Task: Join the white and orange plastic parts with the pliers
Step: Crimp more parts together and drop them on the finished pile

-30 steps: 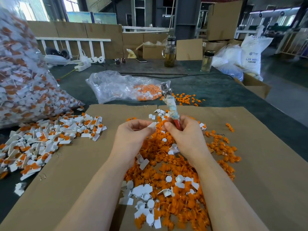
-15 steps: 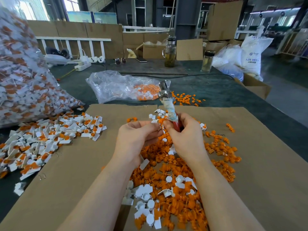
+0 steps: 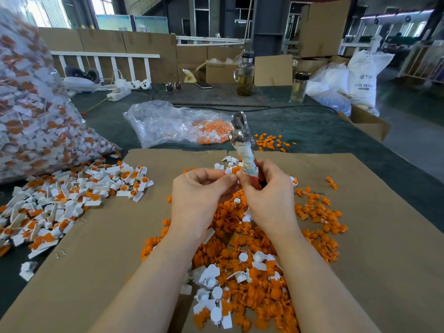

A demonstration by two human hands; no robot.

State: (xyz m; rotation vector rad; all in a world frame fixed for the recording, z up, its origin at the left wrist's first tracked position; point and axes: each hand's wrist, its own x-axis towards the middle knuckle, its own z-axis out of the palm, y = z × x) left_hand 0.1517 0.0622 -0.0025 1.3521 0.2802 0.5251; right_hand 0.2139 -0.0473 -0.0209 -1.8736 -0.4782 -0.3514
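**Pliers upright in the right hand, parts pinched at the fingertips**

Pliers (image 3: 243, 150) stand nearly upright above the cardboard sheet (image 3: 101, 248), long axis running from the palm up and slightly left, metal head away from the person. Their handles are wrapped in pale tape with a bit of red grip showing below; the lower ends disappear inside the right hand (image 3: 266, 198), whose fingers are curled round them. Whether the metal tips are parted or closed is hard to tell from here.

The left hand (image 3: 199, 200) sits just beside the right, thumb and forefinger pinching a small white part (image 3: 229, 171), with an orange part (image 3: 237, 168) touching it right against the pliers' handle. How the two pieces fit together is hidden by the fingertips.

Under both wrists lies a loose heap of orange and white pieces (image 3: 242, 272), partly covered by the forearms. A pile of joined pieces (image 3: 72, 195) spreads to the left, running off the cardboard onto the dark surface (image 3: 312, 131). A big clear bag (image 3: 31, 121) of pieces is cut off at the left edge; a smaller, flatter bag (image 3: 173, 123) lies behind the pliers.
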